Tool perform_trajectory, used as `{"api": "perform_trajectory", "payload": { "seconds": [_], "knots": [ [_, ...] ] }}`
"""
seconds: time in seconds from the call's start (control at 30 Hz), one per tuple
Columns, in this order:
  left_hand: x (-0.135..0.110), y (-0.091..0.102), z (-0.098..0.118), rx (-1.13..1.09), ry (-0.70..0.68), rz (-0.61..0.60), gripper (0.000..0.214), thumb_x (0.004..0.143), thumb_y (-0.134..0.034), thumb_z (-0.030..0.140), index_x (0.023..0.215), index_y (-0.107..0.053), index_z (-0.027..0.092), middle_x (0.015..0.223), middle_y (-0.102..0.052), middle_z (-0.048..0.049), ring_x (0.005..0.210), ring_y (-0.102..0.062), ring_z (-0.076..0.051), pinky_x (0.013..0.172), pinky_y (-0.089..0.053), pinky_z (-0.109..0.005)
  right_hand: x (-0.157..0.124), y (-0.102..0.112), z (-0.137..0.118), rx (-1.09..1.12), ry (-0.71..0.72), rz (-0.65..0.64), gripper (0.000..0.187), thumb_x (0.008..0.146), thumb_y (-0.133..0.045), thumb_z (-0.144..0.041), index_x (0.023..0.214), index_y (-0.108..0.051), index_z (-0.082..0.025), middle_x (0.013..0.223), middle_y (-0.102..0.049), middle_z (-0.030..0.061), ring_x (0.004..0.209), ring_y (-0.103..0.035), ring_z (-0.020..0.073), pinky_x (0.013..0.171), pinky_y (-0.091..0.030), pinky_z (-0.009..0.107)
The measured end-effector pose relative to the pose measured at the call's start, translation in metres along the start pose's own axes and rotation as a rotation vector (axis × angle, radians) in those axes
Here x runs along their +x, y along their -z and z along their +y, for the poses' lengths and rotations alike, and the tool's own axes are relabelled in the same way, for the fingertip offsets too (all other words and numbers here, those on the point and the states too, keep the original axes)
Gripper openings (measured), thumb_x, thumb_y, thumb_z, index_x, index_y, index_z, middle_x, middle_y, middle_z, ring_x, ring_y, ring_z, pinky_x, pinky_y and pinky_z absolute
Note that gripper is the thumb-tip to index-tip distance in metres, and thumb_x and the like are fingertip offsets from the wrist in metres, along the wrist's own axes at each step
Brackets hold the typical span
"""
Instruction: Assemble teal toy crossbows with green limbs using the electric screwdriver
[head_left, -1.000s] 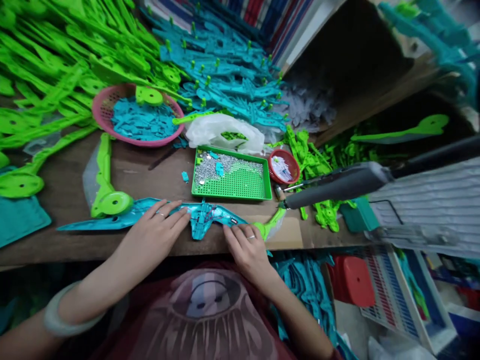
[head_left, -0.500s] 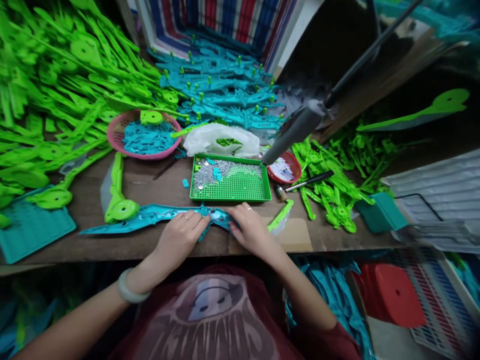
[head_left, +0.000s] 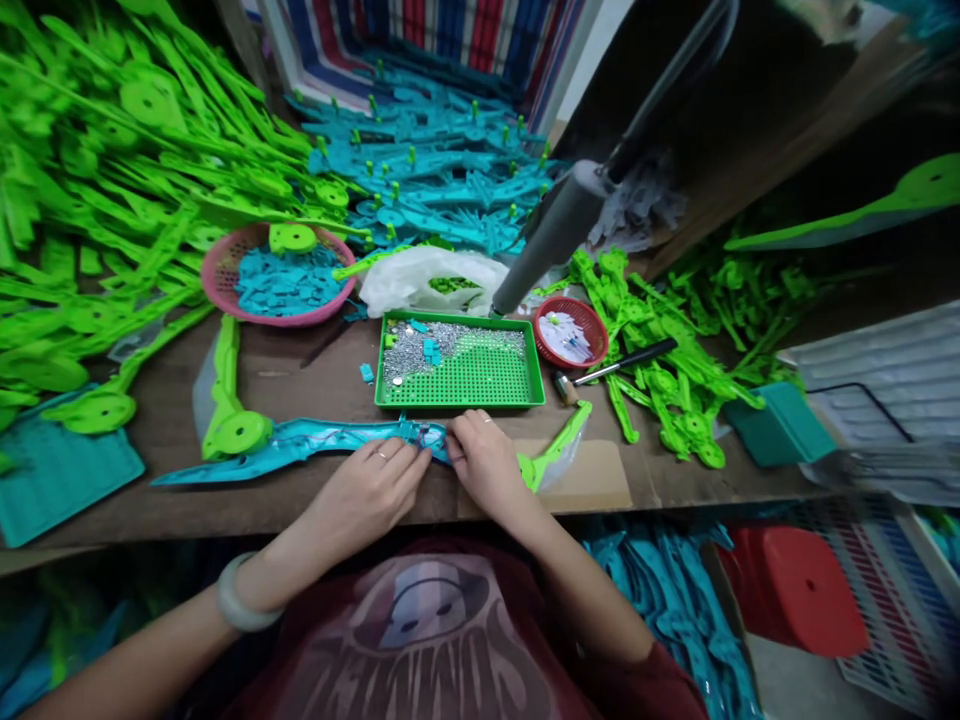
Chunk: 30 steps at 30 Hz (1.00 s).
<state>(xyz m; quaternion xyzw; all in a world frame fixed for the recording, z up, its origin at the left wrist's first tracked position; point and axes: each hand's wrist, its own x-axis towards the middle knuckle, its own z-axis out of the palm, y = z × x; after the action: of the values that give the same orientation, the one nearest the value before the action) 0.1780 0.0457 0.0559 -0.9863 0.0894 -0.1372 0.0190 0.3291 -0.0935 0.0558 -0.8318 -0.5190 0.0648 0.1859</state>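
Note:
A long blue plastic toy shell (head_left: 322, 437) lies along the table's front edge, its hollow side facing up. Green plastic limbs (head_left: 238, 432) flank it at both ends. At the shell's middle, my left hand (head_left: 386, 482) has its fingers closed near some thin wires. My right hand (head_left: 489, 462) pinches at the same spot from the right, fingertips close to the left ones. Whatever small piece sits between the fingertips is hidden. Just behind the hands stands a green tray (head_left: 465, 390) with small metal screws and a few blue bits.
A grey electric screwdriver (head_left: 551, 240) hangs over the tray. To the tray's right are a red basket (head_left: 574, 355) of white pieces and a hammer (head_left: 622, 362). A pink basket (head_left: 217, 285) holds blue parts. Green parts (head_left: 150, 100) heap up at left, blue shells (head_left: 442, 170) behind.
The hanging screwdriver has swung left, its tip now over the tray's back edge. My left hand has shifted slightly right and lower, covering the shell's lower projection. View shifted slightly.

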Motion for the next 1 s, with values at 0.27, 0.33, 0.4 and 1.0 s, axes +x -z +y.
{"api": "perform_trajectory", "payload": {
  "seconds": [0.27,0.33,0.4,1.0],
  "knots": [
    [0.000,-0.004,0.005,0.020,0.006,0.002,0.033,0.097,-0.044,0.007,0.124,-0.063,0.005,0.092,-0.069,-0.0119,0.088,-0.063,-0.027,0.080,-0.048,-0.041,-0.001,0.001,0.008,0.114,0.145,0.003,0.012,0.098,-0.053,-0.013,0.096,-0.063,-0.019,0.093,-0.062,0.0059,0.093,-0.050,0.0226,0.081,-0.045,0.034],
    [0.003,-0.003,0.005,0.013,0.049,0.007,0.033,0.099,-0.046,0.012,0.127,-0.061,0.005,0.088,-0.068,-0.0104,0.083,-0.062,-0.026,0.075,-0.048,-0.040,0.000,-0.004,0.005,0.000,0.118,0.010,0.015,0.098,-0.051,-0.010,0.095,-0.064,-0.017,0.095,-0.061,0.0081,0.094,-0.049,0.0238,0.081,-0.045,0.035],
    [0.007,-0.004,0.004,-0.028,0.120,0.020,0.036,0.100,-0.049,0.019,0.131,-0.058,0.004,0.087,-0.068,-0.0098,0.082,-0.062,-0.026,0.071,-0.047,-0.039,0.000,-0.007,0.000,-0.084,0.068,0.015,0.015,0.097,-0.051,-0.008,0.094,-0.064,-0.017,0.095,-0.061,0.0094,0.095,-0.049,0.0245,0.079,-0.045,0.035],
    [0.028,-0.006,-0.015,-0.275,0.216,-0.217,0.019,0.094,-0.055,0.008,0.105,-0.068,0.016,0.095,-0.065,-0.0067,0.088,-0.061,-0.023,0.073,-0.049,-0.035,-0.017,0.038,0.012,0.219,0.239,-0.169,0.014,0.101,-0.055,-0.023,0.101,-0.069,-0.021,0.090,-0.065,0.0037,0.090,-0.057,0.0191,0.086,-0.047,0.035]
  ]
}}
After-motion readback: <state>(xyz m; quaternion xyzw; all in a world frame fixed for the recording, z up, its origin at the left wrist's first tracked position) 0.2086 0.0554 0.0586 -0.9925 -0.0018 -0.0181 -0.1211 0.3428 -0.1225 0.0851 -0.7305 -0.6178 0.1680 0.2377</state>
